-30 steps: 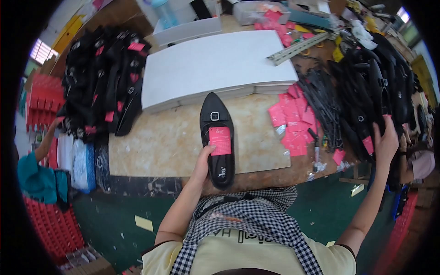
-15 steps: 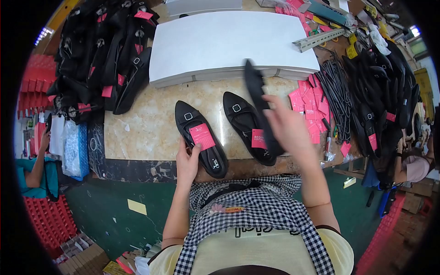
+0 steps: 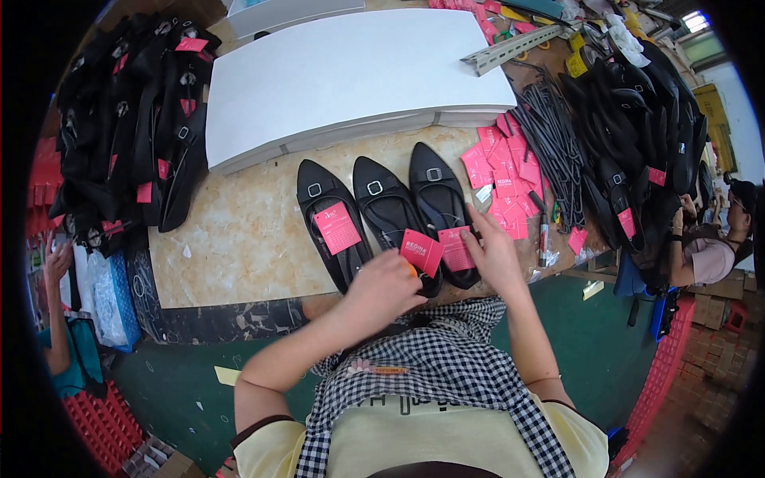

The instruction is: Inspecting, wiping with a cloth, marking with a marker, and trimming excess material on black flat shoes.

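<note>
Three black pointed flats lie side by side before me, toes away: a left shoe (image 3: 320, 185), a middle shoe (image 3: 373, 187) and a right shoe (image 3: 431, 170). Each has a square silver buckle. My left hand (image 3: 382, 285) is closed over the heel of the middle shoe, its curled fingertips at a tilted pink tag (image 3: 422, 252); a small orange bit shows beside the fingers. My right hand (image 3: 496, 253) rests its parted fingers at the right shoe's side, against the edge of another pink tag (image 3: 457, 248). A third tag (image 3: 336, 227) lies on the left shoe.
Behind the shoes lies a white stack of sheets (image 3: 351, 88) with a metal angle bar (image 3: 514, 49) on it. Loose pink tags (image 3: 506, 179) and black cords (image 3: 554, 151) lie right. Black shoes are heaped at left (image 3: 127, 127) and right (image 3: 637, 135). A person (image 3: 709, 247) works at right.
My right hand has set the third shoe down at the right of the row. My left hand has moved from the left shoe to the middle one, whose tag now tilts differently.
</note>
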`<act>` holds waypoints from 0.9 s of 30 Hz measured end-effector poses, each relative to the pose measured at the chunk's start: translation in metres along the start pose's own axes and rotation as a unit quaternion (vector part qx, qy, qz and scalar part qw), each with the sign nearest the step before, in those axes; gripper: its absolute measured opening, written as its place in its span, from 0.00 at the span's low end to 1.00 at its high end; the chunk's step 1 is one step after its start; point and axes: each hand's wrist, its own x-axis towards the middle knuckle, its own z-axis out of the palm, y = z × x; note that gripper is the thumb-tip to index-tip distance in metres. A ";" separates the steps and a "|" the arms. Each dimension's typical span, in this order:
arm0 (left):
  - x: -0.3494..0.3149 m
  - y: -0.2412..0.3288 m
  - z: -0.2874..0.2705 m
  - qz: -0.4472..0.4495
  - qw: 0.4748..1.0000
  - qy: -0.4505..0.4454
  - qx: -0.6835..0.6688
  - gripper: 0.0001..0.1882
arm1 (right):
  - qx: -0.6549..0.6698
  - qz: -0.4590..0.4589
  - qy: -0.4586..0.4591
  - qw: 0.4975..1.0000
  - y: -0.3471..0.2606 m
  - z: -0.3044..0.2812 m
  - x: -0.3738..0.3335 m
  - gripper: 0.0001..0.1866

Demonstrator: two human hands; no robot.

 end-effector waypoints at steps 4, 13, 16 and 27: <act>0.089 -0.036 -0.092 -0.026 0.996 0.077 0.041 0.19 | 0.019 0.034 0.006 0.999 -0.004 0.007 -0.005 0.24; 0.155 -0.197 -0.081 -0.236 0.936 0.197 0.173 0.27 | 0.140 0.043 0.062 0.987 -0.012 -0.019 -0.020 0.25; 0.155 -0.195 -0.081 -0.193 0.948 0.223 0.119 0.28 | 0.147 0.010 0.152 0.977 0.013 -0.033 -0.024 0.25; 0.107 -0.098 -0.039 -0.025 0.993 0.111 0.040 0.19 | -0.023 0.204 0.172 0.964 0.094 -0.057 -0.041 0.24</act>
